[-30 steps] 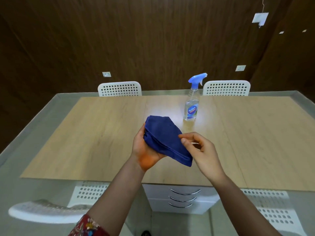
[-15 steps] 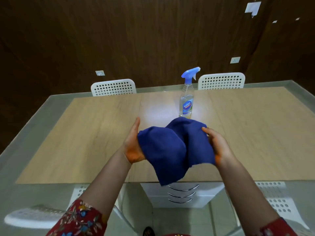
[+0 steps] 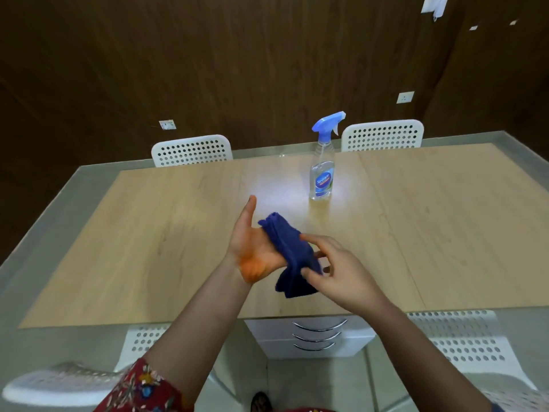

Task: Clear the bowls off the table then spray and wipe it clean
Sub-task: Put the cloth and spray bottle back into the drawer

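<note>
The left hand (image 3: 252, 251) lies flat, palm up and thumb straight, over the middle of the worktop (image 3: 148, 248) near its front edge. It works like a little shelf for the blue cloth (image 3: 283, 240), which rests across it. The right hand (image 3: 341, 272) pinches the cloth's hanging end, likely to fold it into a pad for wiping. The spray bottle (image 3: 322, 173) stands upright near the back edge, out of the way.
</note>
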